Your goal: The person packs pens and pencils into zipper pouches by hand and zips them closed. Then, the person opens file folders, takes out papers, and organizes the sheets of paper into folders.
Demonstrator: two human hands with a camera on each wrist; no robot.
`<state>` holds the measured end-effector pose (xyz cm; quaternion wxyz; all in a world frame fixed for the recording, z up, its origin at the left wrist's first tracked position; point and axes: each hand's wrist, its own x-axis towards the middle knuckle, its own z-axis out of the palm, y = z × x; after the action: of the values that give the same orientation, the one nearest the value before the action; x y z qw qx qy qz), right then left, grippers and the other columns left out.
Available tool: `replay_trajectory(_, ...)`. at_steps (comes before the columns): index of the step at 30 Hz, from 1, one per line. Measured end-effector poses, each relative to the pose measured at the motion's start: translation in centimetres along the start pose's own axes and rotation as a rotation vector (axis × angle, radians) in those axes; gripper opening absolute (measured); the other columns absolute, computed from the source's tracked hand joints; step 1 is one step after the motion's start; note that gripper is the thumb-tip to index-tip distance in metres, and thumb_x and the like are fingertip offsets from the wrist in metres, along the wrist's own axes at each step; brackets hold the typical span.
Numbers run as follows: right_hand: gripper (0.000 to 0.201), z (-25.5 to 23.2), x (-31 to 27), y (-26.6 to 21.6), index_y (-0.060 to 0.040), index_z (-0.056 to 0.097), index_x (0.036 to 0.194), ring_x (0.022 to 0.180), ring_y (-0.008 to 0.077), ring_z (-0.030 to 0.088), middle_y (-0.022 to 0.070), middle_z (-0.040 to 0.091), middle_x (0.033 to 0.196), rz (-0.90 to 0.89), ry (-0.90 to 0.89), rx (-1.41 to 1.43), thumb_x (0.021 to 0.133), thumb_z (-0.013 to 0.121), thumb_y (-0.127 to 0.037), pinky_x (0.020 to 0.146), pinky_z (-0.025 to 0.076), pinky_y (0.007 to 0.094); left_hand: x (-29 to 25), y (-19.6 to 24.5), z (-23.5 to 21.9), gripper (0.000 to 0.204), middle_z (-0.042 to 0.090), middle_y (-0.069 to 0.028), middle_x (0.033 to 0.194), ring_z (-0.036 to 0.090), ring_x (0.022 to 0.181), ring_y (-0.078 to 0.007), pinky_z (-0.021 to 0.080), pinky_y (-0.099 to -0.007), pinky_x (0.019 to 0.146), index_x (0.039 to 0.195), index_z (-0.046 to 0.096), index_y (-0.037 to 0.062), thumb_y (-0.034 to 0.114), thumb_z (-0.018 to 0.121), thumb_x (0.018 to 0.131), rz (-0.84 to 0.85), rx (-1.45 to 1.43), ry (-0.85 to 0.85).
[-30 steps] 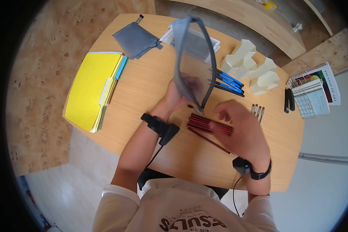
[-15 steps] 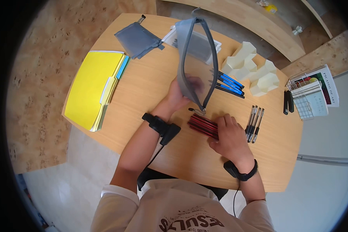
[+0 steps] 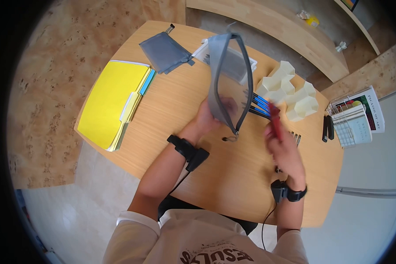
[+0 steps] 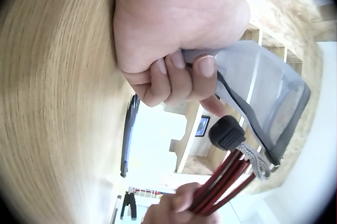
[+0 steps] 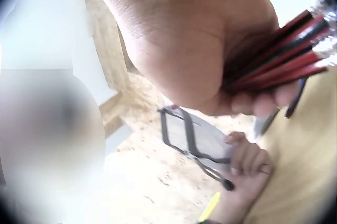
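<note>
My left hand (image 3: 209, 116) holds up a grey mesh zip pouch (image 3: 214, 53), its zipped mouth gaping. In the left wrist view its fingers curl at the pouch's edge, and a black zipper pull (image 4: 226, 133) dangles on a grey cord. My right hand (image 3: 287, 152) grips a bundle of red-and-black pencils (image 3: 275, 121) above the table, right of the pouch. The right wrist view shows several pencils (image 5: 279, 50) lying across its curled fingers. Blue pens (image 3: 260, 104) lie on the table beyond the pouch's right edge. Clear-barrelled pens (image 3: 298, 138) are partly hidden behind my right hand.
Cream hexagonal holders (image 3: 280, 83) stand at the back right. A black stapler (image 3: 327, 128) lies beside a wire rack (image 3: 348, 126) of books. Yellow folders (image 3: 112, 103) are at the left, a second grey pouch (image 3: 165, 53) behind them. A white tray (image 3: 201, 53) sits behind the held pouch.
My right hand reached down to the red-and-black pencils, gathered them and lifted them off the table, moving away from me and to the right. My left hand keeps holding the pouch.
</note>
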<state>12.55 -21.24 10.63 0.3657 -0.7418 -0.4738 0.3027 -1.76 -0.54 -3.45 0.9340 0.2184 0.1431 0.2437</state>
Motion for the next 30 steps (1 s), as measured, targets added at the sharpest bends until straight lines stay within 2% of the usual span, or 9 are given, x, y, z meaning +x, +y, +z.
replay_trajectory(4,0.009,-2.0,1.1,-4.6,-0.0065,0.053,0.106,0.061,0.0081,0.039,-0.0008,0.042,0.072,-0.312,0.3,1.062,0.098,0.053,-0.006,0.056,0.036,0.0257,-0.2,-1.0,0.7,0.048,0.065,-0.0146,0.094,0.061,0.079,-0.0206,0.05,-0.0294,0.068,0.099,0.064,-0.002,0.041,0.043,0.106,-0.026,-0.086,0.082)
replay_trajectory(6,0.007,-1.9,1.7,-5.8,-0.0077,0.05,0.107,0.061,0.0096,0.038,-0.0001,0.04,0.072,-0.438,0.313,1.12,0.1,0.05,-0.006,0.056,0.036,0.0276,0.5,-2.2,-1.7,0.05,0.068,-0.0171,0.098,0.065,0.084,-0.0229,0.054,-0.0339,0.075,0.106,0.064,-0.0022,0.041,0.039,0.108,-0.092,-0.153,-0.329)
replay_trajectory(9,0.008,-0.2,2.4,-6.1,-0.0095,0.047,0.107,0.061,0.0132,0.041,0.0018,0.042,0.073,-0.778,0.301,1.19,0.101,0.048,-0.004,0.059,0.039,0.0304,-1.6,-2.6,1.7,0.051,0.07,-0.0184,0.104,0.069,0.09,-0.0258,0.057,-0.0382,0.082,0.115,0.063,-0.0011,0.041,0.035,0.109,-0.021,0.174,-0.107)
replay_trajectory(15,0.009,3.1,2.7,-5.1,-0.0079,0.047,0.106,0.069,0.0143,0.046,0.0028,0.047,0.08,-0.649,0.286,1.159,0.101,0.049,-0.001,0.069,0.044,0.0321,-0.9,-3.1,0.1,0.05,0.071,-0.0151,0.113,0.069,0.102,-0.0251,0.056,-0.0405,0.093,0.127,0.061,0.0015,0.04,0.035,0.11,-0.123,0.087,-0.344)
replay_trajectory(18,0.007,4.2,3.2,-3.8,-0.0076,0.051,0.112,0.07,0.0149,0.052,0.0045,0.054,0.089,-0.611,0.272,1.044,0.105,0.048,-0.006,0.07,0.049,0.0321,-1.0,-3.7,0.8,0.049,0.068,-0.0118,0.123,0.065,0.113,-0.0233,0.054,-0.0402,0.099,0.136,0.058,0.0019,0.037,0.035,0.11,-0.019,0.161,-0.135)
replay_trajectory(20,0.012,4.6,2.6,-3.5,-0.0057,0.052,0.118,0.087,0.0137,0.059,0.0068,0.061,0.101,-0.26,0.265,0.734,0.108,0.045,-0.007,0.08,0.051,0.0311,-1.1,-3.5,0.8,0.05,0.065,-0.0109,0.13,0.063,0.119,-0.0231,0.052,-0.0402,0.102,0.141,0.054,0.0019,0.037,0.035,0.111,-0.027,0.205,-0.146)
replay_trajectory(24,0.036,5.2,3.5,-2.3,-0.0013,0.051,0.138,0.114,0.0121,0.054,0.005,0.059,0.123,-0.255,0.127,0.683,0.104,0.041,0.004,0.1,0.044,0.0289,-1.1,-3.2,0.9,0.061,0.046,-0.0126,0.158,0.049,0.142,-0.0228,0.039,-0.0395,0.12,0.16,0.033,0.0029,0.04,0.032,0.111,-0.015,0.226,-0.181)
replay_trajectory(28,0.038,4.6,3.5,-2.9,-0.0021,0.048,0.141,0.117,0.0133,0.052,0.0046,0.056,0.13,-0.259,0.121,0.674,0.104,0.042,0.004,0.104,0.043,0.0289,-1.8,-2.8,2.5,0.063,0.043,-0.0131,0.16,0.045,0.146,-0.0243,0.037,-0.0424,0.122,0.161,0.03,0.0032,0.041,0.032,0.111,0.015,0.289,-0.181)
replay_trajectory(30,0.035,3.7,3.7,-2.3,-0.0015,0.05,0.139,0.113,0.0138,0.054,0.0061,0.059,0.127,-0.245,0.091,0.648,0.105,0.043,0.002,0.101,0.044,0.0293,-2.3,-2.7,3.3,0.059,0.06,-0.0115,0.142,0.062,0.127,-0.0233,0.055,-0.0368,0.098,0.152,0.045,0.0069,0.044,0.029,0.11,-0.053,0.364,-0.033)
